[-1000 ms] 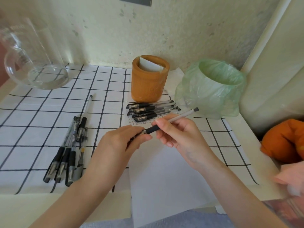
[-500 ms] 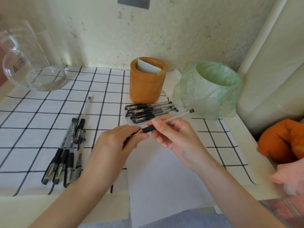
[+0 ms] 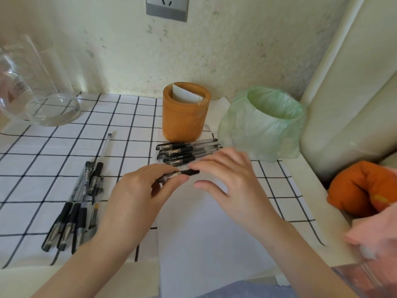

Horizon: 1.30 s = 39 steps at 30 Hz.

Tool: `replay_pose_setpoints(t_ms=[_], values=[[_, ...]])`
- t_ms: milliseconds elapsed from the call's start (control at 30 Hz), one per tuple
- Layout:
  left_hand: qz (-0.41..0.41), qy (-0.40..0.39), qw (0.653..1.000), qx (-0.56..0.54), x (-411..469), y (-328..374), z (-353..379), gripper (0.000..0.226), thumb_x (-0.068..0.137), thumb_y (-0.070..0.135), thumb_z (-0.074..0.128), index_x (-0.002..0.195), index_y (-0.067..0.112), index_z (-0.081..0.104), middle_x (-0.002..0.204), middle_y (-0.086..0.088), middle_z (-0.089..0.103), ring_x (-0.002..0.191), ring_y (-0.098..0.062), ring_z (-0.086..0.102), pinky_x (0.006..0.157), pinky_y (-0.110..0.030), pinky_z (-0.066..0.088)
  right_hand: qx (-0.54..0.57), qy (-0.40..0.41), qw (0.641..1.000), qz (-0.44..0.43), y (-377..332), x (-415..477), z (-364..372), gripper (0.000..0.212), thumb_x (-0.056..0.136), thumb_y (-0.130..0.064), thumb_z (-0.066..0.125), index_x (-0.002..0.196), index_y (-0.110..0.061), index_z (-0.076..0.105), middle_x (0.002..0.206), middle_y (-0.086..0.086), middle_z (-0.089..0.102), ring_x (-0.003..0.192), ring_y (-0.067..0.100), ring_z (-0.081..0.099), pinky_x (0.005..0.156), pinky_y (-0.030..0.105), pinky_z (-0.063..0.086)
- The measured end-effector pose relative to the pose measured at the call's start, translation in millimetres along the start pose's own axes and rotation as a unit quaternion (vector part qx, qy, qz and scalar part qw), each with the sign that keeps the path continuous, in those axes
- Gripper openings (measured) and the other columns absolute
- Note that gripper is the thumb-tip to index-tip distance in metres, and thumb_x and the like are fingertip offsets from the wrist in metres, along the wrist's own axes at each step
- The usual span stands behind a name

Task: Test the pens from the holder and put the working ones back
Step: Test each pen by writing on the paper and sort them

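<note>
Head view: the left hand (image 3: 148, 190) pinches the pen (image 3: 189, 172) near its tip end between thumb and fingers, just above the white sheet (image 3: 204, 233). The right hand (image 3: 232, 181) lies over the barrel with fairly straight, blurred fingers, and whether it grips cannot be told. The pen looks to be getting capped or uncapped for a test. It would be best to steady the barrel, pull along its line, and scribble on the sheet, not the cloth.

The wooden holder (image 3: 182, 117) stands behind, with a row of pens (image 3: 189, 151) just before it and another bunch of pens (image 3: 73, 211) well to the left. The tabletop wears a grid-patterned cloth (image 3: 43, 158). It also carries a glass jug (image 3: 32, 87) and a bag-lined bin (image 3: 262, 123) — a wall socket (image 3: 167, 6) sits above.
</note>
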<state>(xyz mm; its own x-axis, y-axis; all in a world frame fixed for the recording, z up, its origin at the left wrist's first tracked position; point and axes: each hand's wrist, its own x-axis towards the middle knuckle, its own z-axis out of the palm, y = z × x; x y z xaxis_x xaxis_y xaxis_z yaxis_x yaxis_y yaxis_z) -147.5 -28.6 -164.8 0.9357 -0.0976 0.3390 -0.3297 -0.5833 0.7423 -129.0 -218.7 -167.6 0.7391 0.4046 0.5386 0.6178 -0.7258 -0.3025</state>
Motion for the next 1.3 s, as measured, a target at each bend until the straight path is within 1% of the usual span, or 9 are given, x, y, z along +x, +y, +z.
replay_pose_setpoints(t_ms=[167,333,433,600,767,967,1033,1133,1300], values=[[-0.056,-0.001,0.994,-0.096,0,5,2,0.039,0.076,0.073,0.042,0.087,0.041,0.061,0.069,0.012,0.062,0.056,-0.008,0.053,0.054,-0.017,0.041,-0.002,0.063,0.998,-0.017,3,8,1,0.009,0.085,-0.016,0.067,0.091,-0.010,0.070,0.085,-0.001,0.067,0.084,0.017,0.055,0.075,0.028,0.041],[-0.058,-0.009,0.997,-0.055,0,-2,-4,0.043,0.084,0.066,0.029,0.088,0.037,0.061,0.075,0.014,0.062,0.060,-0.011,0.057,0.057,-0.036,0.050,0.174,0.254,0.938,0.158,10,42,-52,0.021,0.084,-0.006,0.068,0.088,-0.025,0.061,0.086,-0.006,0.062,0.081,0.004,0.060,0.075,0.014,0.046],[-0.044,-0.036,0.998,-0.005,-3,-1,-1,0.039,0.085,0.060,0.030,0.089,0.037,0.062,0.071,0.012,0.061,0.067,-0.010,0.057,0.054,-0.030,0.048,0.111,0.338,0.912,0.207,39,82,-84,0.019,0.082,-0.013,0.068,0.084,-0.030,0.059,0.085,-0.006,0.066,0.080,0.005,0.061,0.075,0.021,0.050],[-0.046,-0.049,0.998,0.011,-1,4,0,0.039,0.079,0.060,0.028,0.092,0.042,0.060,0.066,0.014,0.060,0.069,-0.001,0.054,0.049,-0.015,0.032,0.024,0.237,0.927,0.290,83,110,-87,0.011,0.083,-0.014,0.068,0.094,-0.014,0.067,0.077,-0.008,0.063,0.070,0.004,0.059,0.078,0.027,0.053],[-0.050,-0.055,0.997,0.035,0,6,-4,0.022,0.087,0.049,0.041,0.098,0.042,0.059,0.070,0.016,0.059,0.070,0.000,0.053,0.049,-0.012,0.030,-0.022,0.147,0.922,0.357,105,95,-77,0.030,0.081,-0.018,0.068,0.109,-0.007,0.068,0.098,0.009,0.071,0.092,0.022,0.066,0.089,0.041,0.052],[-0.058,-0.044,0.996,0.054,0,1,-10,0.024,0.087,0.049,0.041,0.101,0.041,0.058,0.072,0.016,0.059,0.067,-0.003,0.057,0.059,-0.020,0.047,0.047,0.214,0.930,0.296,50,64,-78,0.013,0.089,-0.010,0.058,0.092,-0.017,0.068,0.088,-0.007,0.068,0.075,-0.005,0.059,0.070,0.006,0.043],[-0.056,-0.026,0.996,0.071,0,-4,-10,0.021,0.089,0.044,0.045,0.102,0.037,0.060,0.071,0.016,0.057,0.066,-0.003,0.057,0.059,-0.022,0.048,0.111,0.204,0.934,0.271,24,46,-66,0.015,0.090,-0.009,0.059,0.089,-0.019,0.069,0.087,-0.012,0.068,0.078,-0.005,0.060,0.070,0.005,0.042],[-0.045,-0.006,0.993,0.110,1,-16,-9,0.017,0.091,0.030,0.052,0.102,0.027,0.065,0.070,0.014,0.056,0.068,-0.005,0.055,0.063,-0.020,0.044,0.168,0.097,0.953,0.231,-5,16,-33,0.018,0.089,-0.007,0.061,0.089,-0.023,0.070,0.086,-0.012,0.069,0.081,0.005,0.063,0.070,0.008,0.044],[-0.040,0.023,0.967,0.252,-3,-35,-4,0.009,0.079,0.015,0.067,0.087,0.015,0.072,0.082,-0.003,0.068,0.079,-0.029,0.062,0.073,-0.045,0.049,0.147,-0.059,0.970,0.186,-13,-8,12,0.015,0.089,-0.016,0.062,0.091,-0.029,0.068,0.091,-0.023,0.065,0.081,0.007,0.062,0.067,0.014,0.046]])
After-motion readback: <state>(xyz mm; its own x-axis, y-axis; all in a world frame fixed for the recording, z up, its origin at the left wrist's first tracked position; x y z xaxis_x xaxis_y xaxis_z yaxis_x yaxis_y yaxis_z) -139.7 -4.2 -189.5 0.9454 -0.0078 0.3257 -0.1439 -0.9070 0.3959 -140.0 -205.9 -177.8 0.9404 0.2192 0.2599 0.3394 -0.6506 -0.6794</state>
